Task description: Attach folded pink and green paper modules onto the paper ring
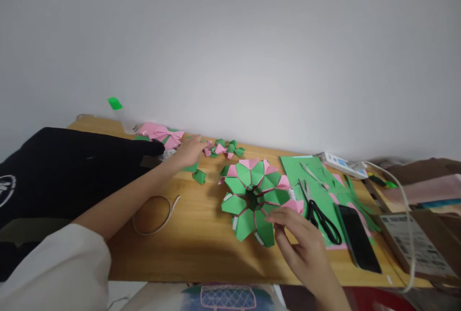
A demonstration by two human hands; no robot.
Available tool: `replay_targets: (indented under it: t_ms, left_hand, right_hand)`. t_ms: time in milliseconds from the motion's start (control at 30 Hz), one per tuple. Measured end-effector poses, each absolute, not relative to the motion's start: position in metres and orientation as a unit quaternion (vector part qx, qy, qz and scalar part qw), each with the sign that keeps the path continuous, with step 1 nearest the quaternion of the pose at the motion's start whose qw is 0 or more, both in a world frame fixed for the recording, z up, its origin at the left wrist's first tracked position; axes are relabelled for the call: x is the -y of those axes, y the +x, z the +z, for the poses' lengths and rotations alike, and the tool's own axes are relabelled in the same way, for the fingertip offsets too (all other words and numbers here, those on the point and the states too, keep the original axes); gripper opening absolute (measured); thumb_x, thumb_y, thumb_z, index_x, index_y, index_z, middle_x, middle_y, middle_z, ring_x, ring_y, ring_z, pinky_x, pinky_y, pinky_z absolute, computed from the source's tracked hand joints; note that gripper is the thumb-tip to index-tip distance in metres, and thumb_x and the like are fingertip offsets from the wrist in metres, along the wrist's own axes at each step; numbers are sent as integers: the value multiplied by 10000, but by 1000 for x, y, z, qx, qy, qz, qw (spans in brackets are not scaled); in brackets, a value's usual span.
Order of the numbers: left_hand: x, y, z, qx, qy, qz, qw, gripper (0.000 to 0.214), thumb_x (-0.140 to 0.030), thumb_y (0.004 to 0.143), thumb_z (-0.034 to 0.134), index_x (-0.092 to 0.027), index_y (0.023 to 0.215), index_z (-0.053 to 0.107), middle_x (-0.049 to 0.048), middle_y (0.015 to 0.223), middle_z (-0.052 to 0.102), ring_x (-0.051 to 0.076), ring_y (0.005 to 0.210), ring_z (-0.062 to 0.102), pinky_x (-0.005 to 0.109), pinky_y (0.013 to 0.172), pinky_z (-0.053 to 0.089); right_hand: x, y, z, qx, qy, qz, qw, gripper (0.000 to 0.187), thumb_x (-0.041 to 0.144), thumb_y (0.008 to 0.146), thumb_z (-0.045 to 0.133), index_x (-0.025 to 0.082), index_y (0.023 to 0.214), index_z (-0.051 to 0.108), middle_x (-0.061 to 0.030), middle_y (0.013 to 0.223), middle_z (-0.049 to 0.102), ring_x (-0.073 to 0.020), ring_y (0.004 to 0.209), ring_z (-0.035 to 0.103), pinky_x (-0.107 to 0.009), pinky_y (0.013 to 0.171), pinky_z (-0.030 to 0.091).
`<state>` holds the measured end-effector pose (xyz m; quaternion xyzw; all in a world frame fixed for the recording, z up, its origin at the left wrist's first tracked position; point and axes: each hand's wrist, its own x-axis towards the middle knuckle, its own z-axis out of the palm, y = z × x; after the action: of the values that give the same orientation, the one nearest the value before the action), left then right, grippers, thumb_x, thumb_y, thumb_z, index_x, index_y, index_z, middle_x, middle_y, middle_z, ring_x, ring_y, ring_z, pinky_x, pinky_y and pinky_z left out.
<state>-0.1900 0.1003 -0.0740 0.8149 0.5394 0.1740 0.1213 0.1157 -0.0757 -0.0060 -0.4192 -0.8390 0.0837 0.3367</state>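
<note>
Assembly of a modular folded-paper form, seen from the head camera. The paper ring [252, 196], a wreath of green wedge-shaped units with pink tips on its far and right-hand rim and an open hole at its centre, lies flat near the middle of the wooden surface [201, 248]. The right hand [302, 244] steadies it, fingertips closed on the ring's near-right edge. The left hand [189, 150] is stretched toward the far edge, its fingers at a cluster of loose units [223, 148] in the same pink and green; whether it has closed on one cannot be told. The step in hand appears to be fetching a further unit while the ring is held still. Fitting one in would, on this showing, call for a light grip that does not crush the folds, with the ring kept from sliding. A single green piece [198, 175] lies between the cluster and the ring. To the right lie scissors [320, 215] and a phone [358, 239] on a green sheet [309, 172]; a black bag [65, 167] sits at the left.
</note>
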Motion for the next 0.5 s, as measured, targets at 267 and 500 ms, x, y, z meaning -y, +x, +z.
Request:
replay_targets:
  t_ms: [267,500]
  left_hand:
    - [-80,-199,-47,-558,778,202,208,219,-338,903,634,-122,933,652,80,1001,675,225,983,640,413,880,539]
    - [25,-180,-6,-474,668,333,467,245,-404,833,609,-179,900,678,32,836,731,158,729,674,231,625,517]
  right_hand:
    - [75,125,-10,830,-436,94,335,230,67,875,493,229,967,628,-30,887,710,-132,862,693,-214,737,547]
    - [75,91,-4,781,-450,182,393,227,89,884,539,249,1006,645,8,892,715,-109,832,678,-209,743,526]
